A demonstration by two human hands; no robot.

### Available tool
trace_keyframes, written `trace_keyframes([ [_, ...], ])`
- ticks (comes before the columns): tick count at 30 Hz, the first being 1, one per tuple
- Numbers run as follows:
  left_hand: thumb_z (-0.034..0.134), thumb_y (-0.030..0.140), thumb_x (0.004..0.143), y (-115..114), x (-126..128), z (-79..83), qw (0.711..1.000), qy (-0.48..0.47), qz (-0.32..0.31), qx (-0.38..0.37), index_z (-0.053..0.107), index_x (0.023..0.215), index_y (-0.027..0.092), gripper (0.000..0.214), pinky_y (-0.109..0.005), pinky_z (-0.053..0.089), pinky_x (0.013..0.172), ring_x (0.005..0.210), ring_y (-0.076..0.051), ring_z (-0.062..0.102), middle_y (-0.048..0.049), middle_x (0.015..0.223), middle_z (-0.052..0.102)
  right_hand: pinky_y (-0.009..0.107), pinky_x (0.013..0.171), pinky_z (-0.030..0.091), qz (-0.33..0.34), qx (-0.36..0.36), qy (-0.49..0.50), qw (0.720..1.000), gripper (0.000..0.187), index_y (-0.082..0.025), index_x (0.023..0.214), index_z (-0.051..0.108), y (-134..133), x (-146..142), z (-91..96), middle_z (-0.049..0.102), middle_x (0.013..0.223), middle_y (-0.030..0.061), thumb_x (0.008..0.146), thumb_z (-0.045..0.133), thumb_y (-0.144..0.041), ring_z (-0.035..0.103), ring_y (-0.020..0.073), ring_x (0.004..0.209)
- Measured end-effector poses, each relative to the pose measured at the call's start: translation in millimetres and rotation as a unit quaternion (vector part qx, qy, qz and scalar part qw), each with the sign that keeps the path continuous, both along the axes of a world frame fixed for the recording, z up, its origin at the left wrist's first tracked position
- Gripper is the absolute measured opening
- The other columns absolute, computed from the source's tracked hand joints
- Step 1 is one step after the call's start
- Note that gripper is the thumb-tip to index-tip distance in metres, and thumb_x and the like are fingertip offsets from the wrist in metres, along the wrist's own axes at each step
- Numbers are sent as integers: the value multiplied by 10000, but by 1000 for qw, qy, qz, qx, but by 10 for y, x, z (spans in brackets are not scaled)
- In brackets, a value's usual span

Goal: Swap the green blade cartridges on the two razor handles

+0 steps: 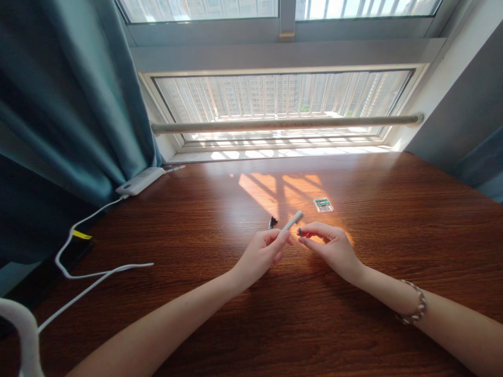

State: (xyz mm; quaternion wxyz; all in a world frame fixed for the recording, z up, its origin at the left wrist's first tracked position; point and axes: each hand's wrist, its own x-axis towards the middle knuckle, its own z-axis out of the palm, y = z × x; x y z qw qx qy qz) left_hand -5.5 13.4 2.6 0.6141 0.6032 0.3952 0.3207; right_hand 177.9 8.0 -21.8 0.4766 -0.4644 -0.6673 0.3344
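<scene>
My left hand point(261, 253) is closed round the handle of a small white brush point(293, 220), whose bristled head points up and to the right. My right hand point(328, 243) is just right of it, pinching a tiny dark part point(299, 231) between thumb and forefinger, close under the brush head. Both hands hover just above a dark wooden table point(196, 251). A small black piece point(272, 222) lies on the table just behind my left hand.
A small clear packet with green strips point(323, 204) lies beyond my right hand in a patch of sunlight. A white power bank point(140, 181) and its white cable point(90, 272) sit at the left by a teal curtain point(66, 104). A window with a rail point(286, 124) lies ahead.
</scene>
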Motion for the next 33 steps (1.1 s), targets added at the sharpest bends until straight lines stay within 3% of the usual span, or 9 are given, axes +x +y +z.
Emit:
trace_keyframes([
  [3,391,467,839,-6,4,-9,1000,9,-12,8,584,781,129,394,-195,230,409,379,-56,287,76,406,346,304,703,498,0,-37,61,997,162,-201,820,667,48,5,-12,666,808,32,696,667,-305,601,158,740],
  [7,391,470,839,-16,11,-21,999,34,-15,14,597,781,125,405,-197,233,409,381,-59,294,75,404,328,292,716,493,1,-34,99,995,134,-206,798,674,51,4,7,661,804,25,684,680,-277,595,152,758],
  [16,397,482,829,27,-6,-26,999,35,20,17,598,757,120,421,-200,251,421,389,-65,302,67,401,348,304,727,478,17,-15,86,996,130,-203,810,680,19,8,42,661,815,33,702,664,-274,591,165,786],
  [33,439,488,807,14,-12,-21,999,39,15,11,624,796,124,409,-208,220,418,392,-64,268,74,404,320,318,726,467,22,-29,80,996,137,-206,822,686,37,15,11,650,840,46,716,655,-287,585,180,815],
])
